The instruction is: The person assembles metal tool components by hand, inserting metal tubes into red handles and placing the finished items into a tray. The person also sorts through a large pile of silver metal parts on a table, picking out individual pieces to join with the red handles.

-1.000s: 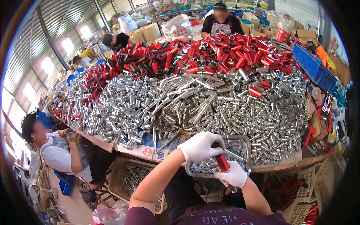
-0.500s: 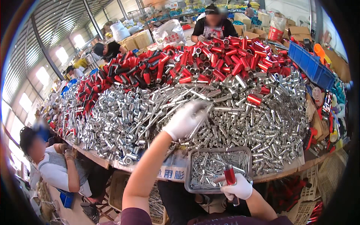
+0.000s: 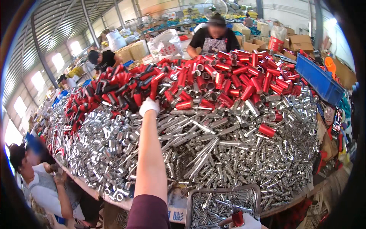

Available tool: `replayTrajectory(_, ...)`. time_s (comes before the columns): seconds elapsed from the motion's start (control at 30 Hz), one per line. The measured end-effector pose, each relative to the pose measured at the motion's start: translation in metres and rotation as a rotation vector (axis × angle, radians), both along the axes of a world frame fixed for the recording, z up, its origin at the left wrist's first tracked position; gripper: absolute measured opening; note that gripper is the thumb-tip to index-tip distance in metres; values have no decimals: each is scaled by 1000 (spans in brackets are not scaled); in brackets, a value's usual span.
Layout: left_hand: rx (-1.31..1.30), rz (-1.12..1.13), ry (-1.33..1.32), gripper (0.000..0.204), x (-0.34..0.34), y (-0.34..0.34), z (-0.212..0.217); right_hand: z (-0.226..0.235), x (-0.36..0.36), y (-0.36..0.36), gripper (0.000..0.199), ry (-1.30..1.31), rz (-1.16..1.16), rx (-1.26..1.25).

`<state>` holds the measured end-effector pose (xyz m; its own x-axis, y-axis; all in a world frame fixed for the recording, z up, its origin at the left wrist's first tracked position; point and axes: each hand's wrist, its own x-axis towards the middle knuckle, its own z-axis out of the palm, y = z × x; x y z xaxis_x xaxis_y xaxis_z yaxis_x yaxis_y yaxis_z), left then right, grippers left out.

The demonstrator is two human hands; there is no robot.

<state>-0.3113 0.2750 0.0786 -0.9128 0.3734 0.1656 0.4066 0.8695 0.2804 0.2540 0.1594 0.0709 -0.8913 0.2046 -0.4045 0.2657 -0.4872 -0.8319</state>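
My left hand [image 3: 149, 106], in a white glove, stretches far across the heap to the border of the red and black handles [image 3: 126, 86]. A red piece [image 3: 154, 88] stands just beyond its fingers, which are mostly hidden, so whether they grip it I cannot tell. Low in the picture my right hand [image 3: 249, 222], also gloved, is closed round a red metal tube [image 3: 237, 218] with a silvery end, above the near rim of a grey tray [image 3: 189, 208] of small metal parts. A thin metal rod [image 3: 233, 205] lies across beside the tube.
Silvery sleeves [image 3: 114, 141], long rods [image 3: 183, 129] and bolt-like parts [image 3: 267, 160] cover the table, with red tubes [image 3: 228, 82] heaped behind. A blue crate [image 3: 319, 78] sits at the right. One person [image 3: 216, 38] works opposite, another [image 3: 49, 183] sits at the left.
My left hand has moved forward and left, from the rods to the red and black handles. My right hand still holds the red tube; the view has tilted, setting it lower.
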Motion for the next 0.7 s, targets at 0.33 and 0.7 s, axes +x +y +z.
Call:
replayTrajectory(0.33, -124, 29, 184, 31, 8, -2, 18, -8, 4, 6, 38, 34, -5, 20)
replayTrajectory(0.7, 91, -104, 300, 25, 51, -86, 63, -22, 10, 1, 45, -16, 142, -9)
